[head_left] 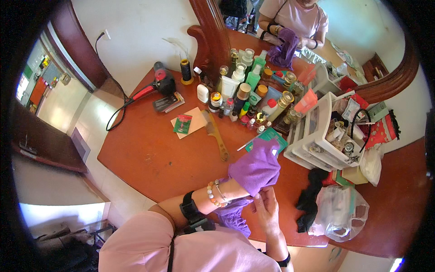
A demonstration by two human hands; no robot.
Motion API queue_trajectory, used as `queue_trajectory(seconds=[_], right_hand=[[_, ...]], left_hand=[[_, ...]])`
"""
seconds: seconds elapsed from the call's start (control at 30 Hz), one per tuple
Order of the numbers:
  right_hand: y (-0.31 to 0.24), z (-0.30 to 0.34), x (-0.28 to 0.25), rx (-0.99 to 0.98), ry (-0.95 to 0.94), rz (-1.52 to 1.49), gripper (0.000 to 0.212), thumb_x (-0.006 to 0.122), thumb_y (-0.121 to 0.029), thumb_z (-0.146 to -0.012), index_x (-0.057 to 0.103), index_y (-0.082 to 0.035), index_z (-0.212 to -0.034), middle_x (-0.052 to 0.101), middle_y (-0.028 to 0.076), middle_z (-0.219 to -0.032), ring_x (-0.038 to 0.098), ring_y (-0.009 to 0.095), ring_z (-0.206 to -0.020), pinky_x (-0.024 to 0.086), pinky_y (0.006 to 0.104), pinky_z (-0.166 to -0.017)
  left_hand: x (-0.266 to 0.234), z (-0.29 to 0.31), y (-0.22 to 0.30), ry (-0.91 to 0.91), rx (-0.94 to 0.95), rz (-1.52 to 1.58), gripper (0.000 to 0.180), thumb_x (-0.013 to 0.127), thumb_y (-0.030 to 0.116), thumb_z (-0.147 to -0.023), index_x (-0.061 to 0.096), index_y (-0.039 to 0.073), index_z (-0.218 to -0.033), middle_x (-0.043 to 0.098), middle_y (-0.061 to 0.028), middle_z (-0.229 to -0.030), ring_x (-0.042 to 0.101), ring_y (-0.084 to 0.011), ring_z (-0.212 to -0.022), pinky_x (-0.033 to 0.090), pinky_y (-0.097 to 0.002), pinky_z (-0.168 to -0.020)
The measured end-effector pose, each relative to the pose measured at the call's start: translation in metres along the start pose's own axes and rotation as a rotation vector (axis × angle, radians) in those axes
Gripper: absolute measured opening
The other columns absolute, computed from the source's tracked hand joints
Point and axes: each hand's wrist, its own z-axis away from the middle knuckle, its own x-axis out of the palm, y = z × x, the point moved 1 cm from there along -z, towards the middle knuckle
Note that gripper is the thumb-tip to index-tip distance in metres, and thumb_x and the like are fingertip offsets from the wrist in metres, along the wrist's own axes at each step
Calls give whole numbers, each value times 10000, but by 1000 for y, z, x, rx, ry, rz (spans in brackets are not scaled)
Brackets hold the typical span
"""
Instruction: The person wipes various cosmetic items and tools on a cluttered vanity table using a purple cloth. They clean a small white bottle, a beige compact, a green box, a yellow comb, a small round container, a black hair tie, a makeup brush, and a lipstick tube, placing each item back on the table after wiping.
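Note:
A purple cloth garment (256,168) covers my left hand, whose fingers are hidden inside it. At my left wrist (231,189) are a beaded bracelet and a metal bangle. More of the garment hangs beneath the wrist in gathered folds. My right hand (268,209) is close to that wrist, with thumb and fingertips pinching the lower edge of the cloth. A small white tag shows near the garment's far end. Just beyond lies a teal flat packet (276,137), and a wooden comb (217,140) rests to the left of it.
Several bottles and jars (244,93) crowd the back of the red-brown dresser (149,158), below a mirror (362,36). A white drawer organizer (312,131) stands right, near a black cloth (312,195) and a clear plastic bag (342,211). A hair dryer (161,84) lies back left.

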Motion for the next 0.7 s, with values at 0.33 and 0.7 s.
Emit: queue_trajectory(seconds=[0.33,0.7], right_hand=[[-2,3,3,101,-12,168,252,584,-153,-882,473,19,-1030,615,99,-746,538,107,-588,447,261,-534],[-16,1,-9,518,-360,-1213,387,395,-395,-954,483,-45,-1093,432,6,-706,312,74,-491,294,216,-470]], left_hand=[[-2,-27,11,30,-906,709,153,445,250,-920,452,102,-883,561,-88,-863,516,-180,-539,444,-304,-446],[5,-18,11,-20,-744,1459,271,518,379,-902,477,112,-907,547,-72,-842,525,-195,-656,460,-382,-613]])
